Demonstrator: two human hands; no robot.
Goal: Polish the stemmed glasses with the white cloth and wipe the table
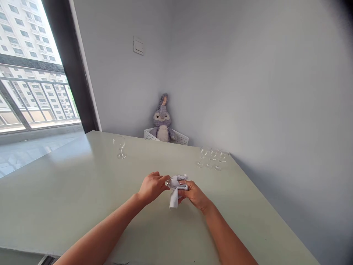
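Two bare forearms reach in from the near edge, and between them the left hand (153,187) has its thumb and fingers pinched on the narrow end of a small clear glass with a rounded bowl (168,182). The right hand (194,195) is clamped on a soft pale grey-white cloth (174,198), pressing it around the glass, which lies sideways between the two hands; one corner of the cloth hangs below the grip. Under the hands spreads a glossy pale green tabletop (154,235).

Beyond the grip to the right, three clear stemmed glasses (213,154) stand upright, close together, near the table's edge. Farther ahead to the left, one clear stemmed goblet (121,150) stands upright, well apart from them.

Straight beyond the grip, past the far edge, a grey-purple plush rabbit (162,132) sits in a white perforated basket (180,138), against pale grey walls (248,81).
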